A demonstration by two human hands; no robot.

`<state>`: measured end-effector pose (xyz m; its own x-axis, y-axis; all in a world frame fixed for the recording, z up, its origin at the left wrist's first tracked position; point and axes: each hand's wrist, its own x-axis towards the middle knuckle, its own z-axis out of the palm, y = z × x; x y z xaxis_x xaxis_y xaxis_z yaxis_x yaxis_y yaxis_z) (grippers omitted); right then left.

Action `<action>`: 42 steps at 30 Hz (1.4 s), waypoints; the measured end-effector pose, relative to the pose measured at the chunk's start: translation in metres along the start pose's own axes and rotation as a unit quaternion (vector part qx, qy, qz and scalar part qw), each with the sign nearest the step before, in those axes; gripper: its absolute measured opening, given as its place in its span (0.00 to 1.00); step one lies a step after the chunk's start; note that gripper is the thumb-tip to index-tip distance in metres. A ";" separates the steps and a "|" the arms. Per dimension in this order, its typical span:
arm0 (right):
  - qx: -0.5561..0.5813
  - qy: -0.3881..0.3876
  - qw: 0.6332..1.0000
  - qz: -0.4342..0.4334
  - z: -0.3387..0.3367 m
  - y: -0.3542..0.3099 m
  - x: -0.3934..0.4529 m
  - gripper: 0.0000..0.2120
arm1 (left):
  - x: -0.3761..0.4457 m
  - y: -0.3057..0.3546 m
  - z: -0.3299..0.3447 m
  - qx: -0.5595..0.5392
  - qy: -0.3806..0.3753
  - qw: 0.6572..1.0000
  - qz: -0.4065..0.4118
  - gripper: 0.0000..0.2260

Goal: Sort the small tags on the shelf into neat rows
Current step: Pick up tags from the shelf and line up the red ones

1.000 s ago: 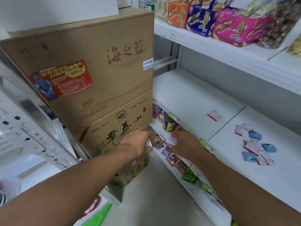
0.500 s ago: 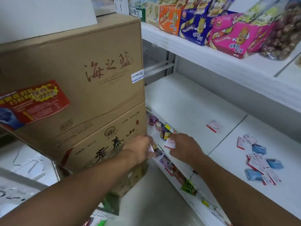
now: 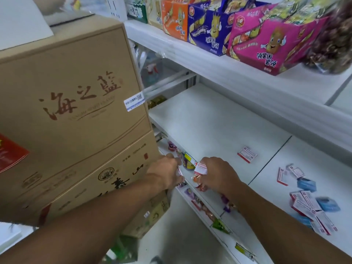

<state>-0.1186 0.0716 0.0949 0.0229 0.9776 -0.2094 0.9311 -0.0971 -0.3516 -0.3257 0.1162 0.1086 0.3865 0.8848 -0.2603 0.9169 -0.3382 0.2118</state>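
two hands [image 3: 167, 172] [image 3: 217, 174], each pinching one tag [image 3: 200, 168].

Both bare forearms reach forward and come close together. The left hand [image 3: 167, 173] is curled, with its fingers closed and the back facing up. The right hand [image 3: 217, 173] is also curled, its fingertips pinched.

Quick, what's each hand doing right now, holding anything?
Left hand: closed on a small tag at the shelf edge.
Right hand: closed, pinching a red-and-white tag.
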 end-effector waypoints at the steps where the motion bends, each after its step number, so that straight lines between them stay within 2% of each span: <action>1: 0.001 -0.003 1.000 0.006 -0.001 0.001 0.004 0.15 | 0.007 0.000 0.000 0.004 -0.002 1.000 0.006 0.25; 9: 0.019 0.010 0.996 0.085 -0.009 0.008 0.025 0.19 | 0.075 0.003 0.005 0.001 -0.042 0.996 0.082 0.23; 15: 0.029 0.019 0.985 0.169 -0.021 0.021 0.024 0.19 | 0.124 0.019 0.010 -0.021 -0.058 0.988 0.140 0.25; 20: 0.044 0.047 0.970 0.232 -0.017 0.033 0.009 0.18 | 0.145 0.045 0.020 0.011 -0.082 0.979 0.189 0.25; 26: 0.065 0.065 0.950 0.299 -0.012 0.051 -0.018 0.24 | 0.150 0.089 0.026 0.015 -0.073 0.968 0.240 0.26; 33: 0.066 0.057 0.941 0.326 -0.014 0.083 -0.051 0.25 | 0.141 0.131 0.030 0.012 -0.072 0.960 0.271 0.27; 42: 0.079 0.054 0.951 0.295 -0.010 0.121 -0.062 0.21 | 0.148 0.160 0.046 0.019 -0.064 0.972 0.227 0.28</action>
<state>-0.0041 0.0016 0.0744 0.5698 0.7568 -0.3204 0.6780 -0.6532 -0.3372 -0.1171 0.1783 0.0607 0.7583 0.5960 -0.2642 0.6519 -0.6974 0.2979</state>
